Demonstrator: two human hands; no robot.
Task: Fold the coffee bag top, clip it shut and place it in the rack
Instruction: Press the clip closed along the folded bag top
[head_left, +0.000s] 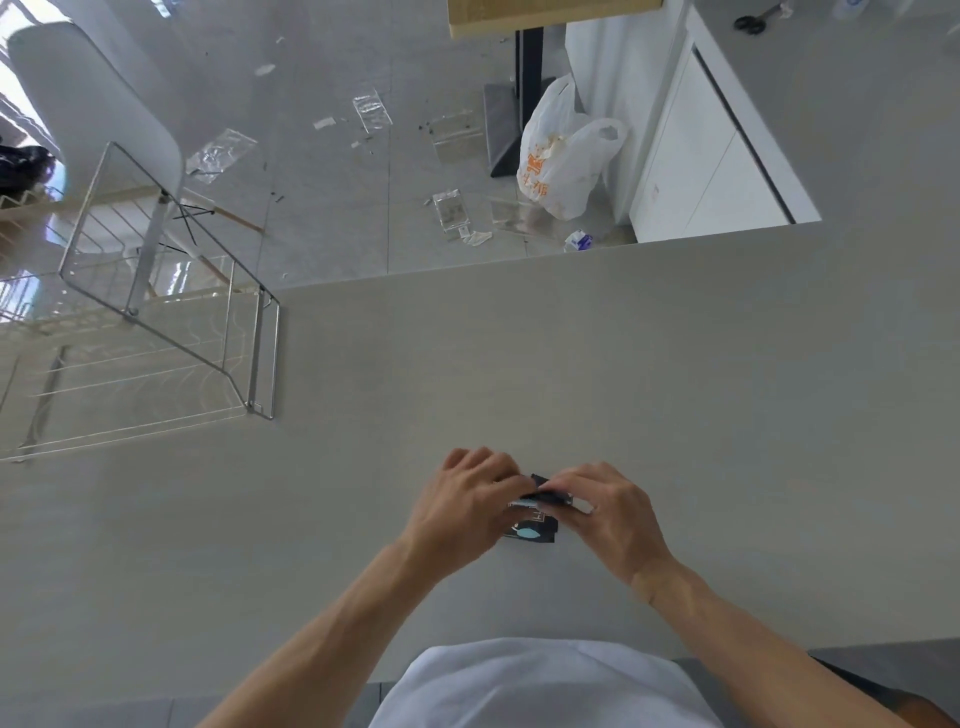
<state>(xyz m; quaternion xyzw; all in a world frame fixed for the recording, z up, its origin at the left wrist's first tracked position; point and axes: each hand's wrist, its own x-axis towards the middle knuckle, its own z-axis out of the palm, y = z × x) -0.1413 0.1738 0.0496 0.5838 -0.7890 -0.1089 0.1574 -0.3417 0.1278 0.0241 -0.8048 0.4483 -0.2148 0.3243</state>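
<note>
Currently pinching the coffee bag (532, 525) top between left hand (462, 501) and right hand (608, 512), both grips pressed on the folded edge, bag lying flat on the worktop (675, 389). Folded edge running left-right; rack (156, 332) sitting well off to the left, nearer the left hand.

pale table (623, 364) – wire rack (156, 332) (far left), coffee bag (532, 532) near edge.

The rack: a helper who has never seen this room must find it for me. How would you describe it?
Start at the grey table and go to its far left corner. The rack stands there, a silver wire frame with thin rods, left of both hands. It is the only metal wire thing on the table; the coffee bag is small and dark.
</note>
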